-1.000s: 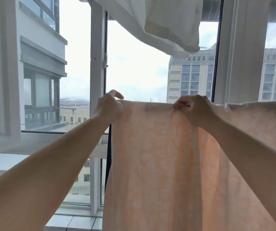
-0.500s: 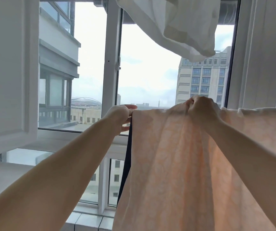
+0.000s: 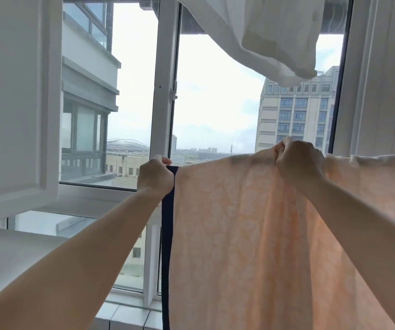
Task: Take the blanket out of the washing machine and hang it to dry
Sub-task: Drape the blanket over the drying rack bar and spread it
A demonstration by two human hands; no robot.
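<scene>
Worn on the head, looking forward and roughly level along both outstretched forearms toward the window frame (image 3: 162,96); close to the hung blanket (image 3: 251,234), filling the lower right; left hand (image 3: 154,177) and right hand (image 3: 298,160) mid-frame; distant buildings beyond the glass; single view only.

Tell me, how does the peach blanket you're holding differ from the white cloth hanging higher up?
The blanket is peach with a faint pale pattern; the white cloth is plain. The blanket hangs low and fairly flat, gripped along its top edge by the left hand and right hand; the white cloth hangs overhead, bunched, and untouched. Both hang in front of the window.
</scene>
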